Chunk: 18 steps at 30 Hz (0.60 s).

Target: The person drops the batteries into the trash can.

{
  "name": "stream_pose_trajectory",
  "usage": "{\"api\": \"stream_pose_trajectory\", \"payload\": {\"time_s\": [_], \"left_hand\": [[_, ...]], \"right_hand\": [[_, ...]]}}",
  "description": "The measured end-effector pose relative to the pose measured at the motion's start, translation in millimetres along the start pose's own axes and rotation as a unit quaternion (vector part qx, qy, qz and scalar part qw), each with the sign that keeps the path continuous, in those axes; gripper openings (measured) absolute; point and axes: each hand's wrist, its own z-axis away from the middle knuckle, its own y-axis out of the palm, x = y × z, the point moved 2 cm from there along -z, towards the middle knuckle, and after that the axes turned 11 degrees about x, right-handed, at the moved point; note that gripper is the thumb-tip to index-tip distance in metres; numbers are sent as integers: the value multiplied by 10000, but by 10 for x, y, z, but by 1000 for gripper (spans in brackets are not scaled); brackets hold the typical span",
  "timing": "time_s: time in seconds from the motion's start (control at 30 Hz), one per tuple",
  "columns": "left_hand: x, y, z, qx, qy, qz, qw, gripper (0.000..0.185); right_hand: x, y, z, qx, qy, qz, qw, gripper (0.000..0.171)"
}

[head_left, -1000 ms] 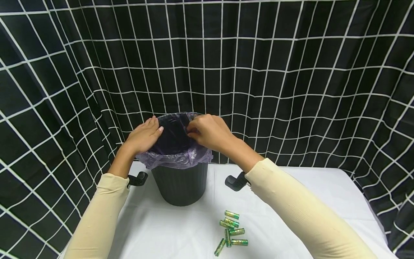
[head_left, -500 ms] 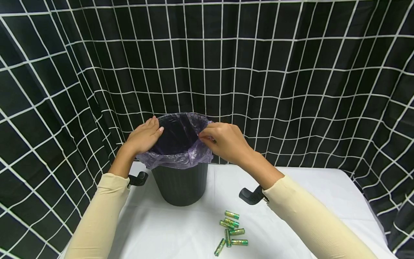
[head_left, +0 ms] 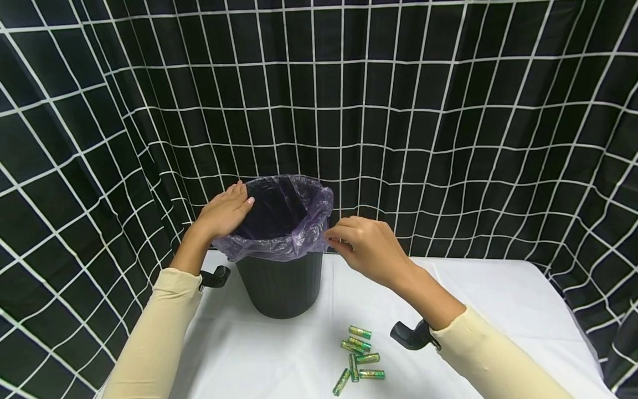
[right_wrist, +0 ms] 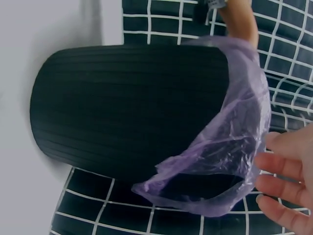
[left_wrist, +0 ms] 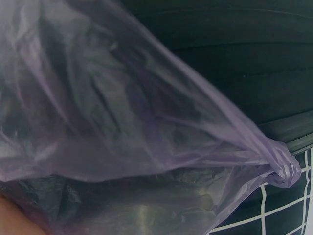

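A dark ribbed waste bin [head_left: 279,288] stands upright, lined with a thin purple plastic bag [head_left: 279,247] whose edge is folded over the rim. My left hand [head_left: 221,213] rests with straight fingers on the bag at the left of the rim. At the right side my right hand [head_left: 371,246] has loosely bent fingers, tips right at the bag's outer face. Between its thumb and fingers no bag shows in the right wrist view, where the fingers [right_wrist: 279,191] are spread beside the liner [right_wrist: 239,142]. A bunched knot in the bag [left_wrist: 285,171] shows in the left wrist view.
Several green and gold batteries [head_left: 359,360] lie in a loose group on the white tablecloth [head_left: 269,360], in front of the bin and to its right. A black curtain with a white grid [head_left: 423,127] hangs behind and at both sides.
My right hand has moved from inside the bin's rim outward to the right and down, and the bag's right edge now stands clear of it. My left hand has stayed in place.
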Motion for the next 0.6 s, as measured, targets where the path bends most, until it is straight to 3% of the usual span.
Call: {"api": "stream_pose_trajectory", "payload": {"time_s": [0.6], "left_hand": [[-33, -6, 23, -52, -20, -55, 10000, 65]], "right_hand": [[189, 214, 528, 98, 101, -84, 9999, 14]]}}
